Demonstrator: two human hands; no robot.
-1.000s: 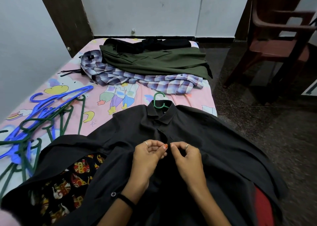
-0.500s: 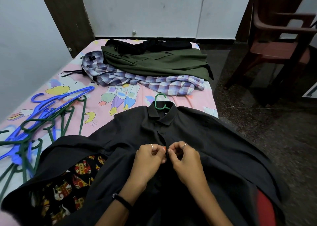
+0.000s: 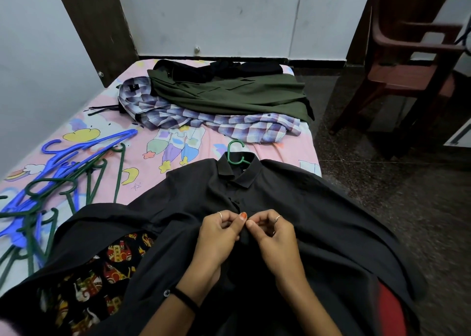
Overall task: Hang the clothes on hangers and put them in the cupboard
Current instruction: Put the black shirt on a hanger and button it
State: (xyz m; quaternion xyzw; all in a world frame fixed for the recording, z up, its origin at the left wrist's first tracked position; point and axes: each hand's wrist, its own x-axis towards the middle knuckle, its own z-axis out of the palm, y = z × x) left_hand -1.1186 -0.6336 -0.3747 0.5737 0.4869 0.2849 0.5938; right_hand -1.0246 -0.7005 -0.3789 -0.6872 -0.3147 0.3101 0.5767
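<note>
Shirt (image 3: 318, 221) spread across the near end of the bed (image 3: 193, 142), hanger (image 3: 235, 153) hook poking out behind its collar. Loose hangers (image 3: 58, 180) piled left; heaped clothes (image 3: 224, 103) behind, chair (image 3: 413, 62) far right on the floor (image 3: 407, 182).

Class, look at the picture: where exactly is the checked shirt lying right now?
In the head view, the checked shirt lies at the bed's far end, partly under the green shirt, beyond the black shirt's collar.

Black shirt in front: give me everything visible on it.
The black shirt is plain dark woven-looking cloth, collared, spread front-up across the near end of the bed and the person's lap. A green hanger hook sticks out of its collar. One cuff button shows near the left wrist. The left hand and right hand pinch the placket at mid-chest.
</note>
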